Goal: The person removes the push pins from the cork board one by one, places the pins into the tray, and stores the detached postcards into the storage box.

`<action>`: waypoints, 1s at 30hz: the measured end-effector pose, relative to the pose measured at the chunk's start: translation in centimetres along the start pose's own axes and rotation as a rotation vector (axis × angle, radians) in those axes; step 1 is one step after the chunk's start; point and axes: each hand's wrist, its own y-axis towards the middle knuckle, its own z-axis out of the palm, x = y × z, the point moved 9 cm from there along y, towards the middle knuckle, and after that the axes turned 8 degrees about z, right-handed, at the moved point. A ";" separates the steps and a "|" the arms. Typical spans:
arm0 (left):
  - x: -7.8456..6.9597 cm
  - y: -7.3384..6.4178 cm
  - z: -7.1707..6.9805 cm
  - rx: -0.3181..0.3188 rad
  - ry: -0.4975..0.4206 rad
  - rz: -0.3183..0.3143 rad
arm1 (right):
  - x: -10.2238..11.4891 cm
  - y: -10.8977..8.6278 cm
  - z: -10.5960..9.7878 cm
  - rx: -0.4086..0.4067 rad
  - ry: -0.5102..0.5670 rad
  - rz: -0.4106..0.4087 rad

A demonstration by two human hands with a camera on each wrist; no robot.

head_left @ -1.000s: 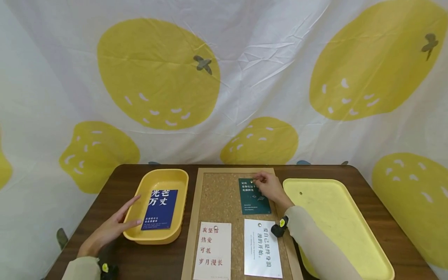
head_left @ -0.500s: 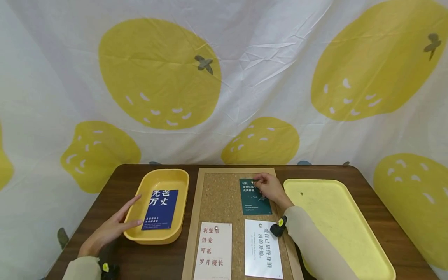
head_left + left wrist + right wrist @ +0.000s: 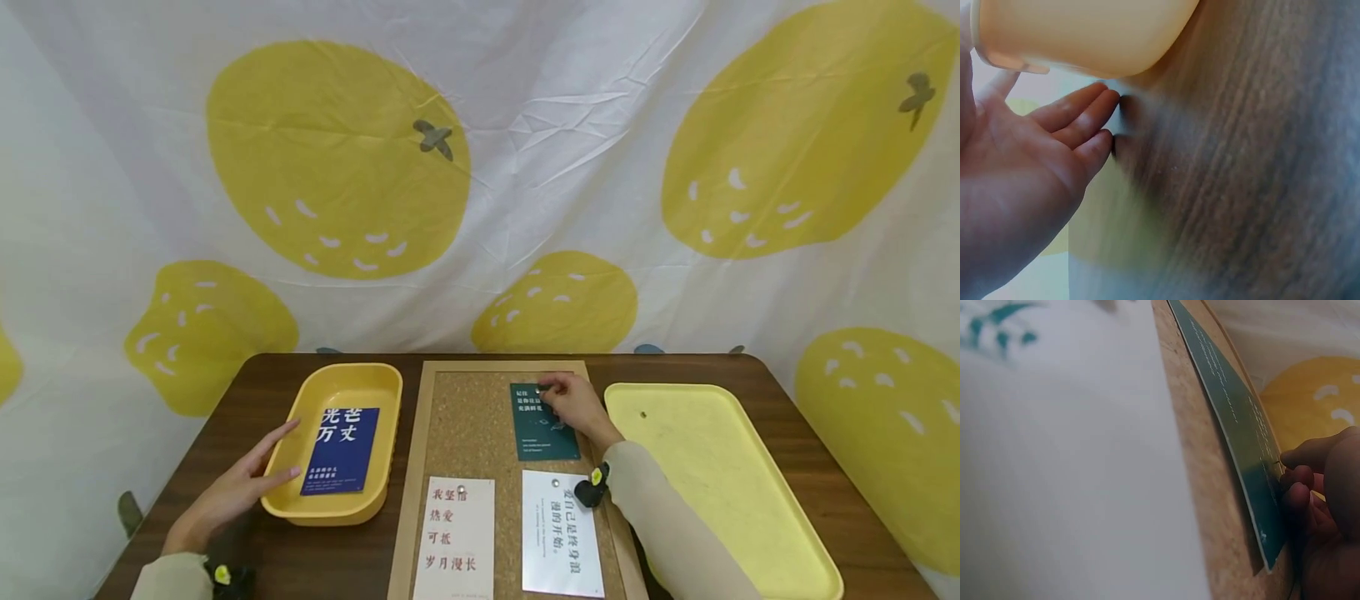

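My right hand is at the top edge of a dark green card on the framed cork board. Its thumb and index finger pinch a small pushpin there; the pin is mostly hidden by the fingertips. My left hand rests at the left rim of a yellow plastic basin, fingers loosely extended. In the left wrist view several fingertips reach down to the table under the basin's side. A blue card with white lettering lies in the basin.
A white card with red lettering and a white card with grey lettering are each pinned on the board's near part. To the right lies a pale yellow tray with one small pin. A lemon-print curtain hangs behind the table.
Both hands stay nearly in place. The right fingers remain at the green card's top edge; the whole view shifts only slightly.
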 end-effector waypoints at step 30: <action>-14.4 -0.7 3.2 -0.219 0.478 0.437 | 0.1 -0.1 0.2 -0.013 -0.047 0.013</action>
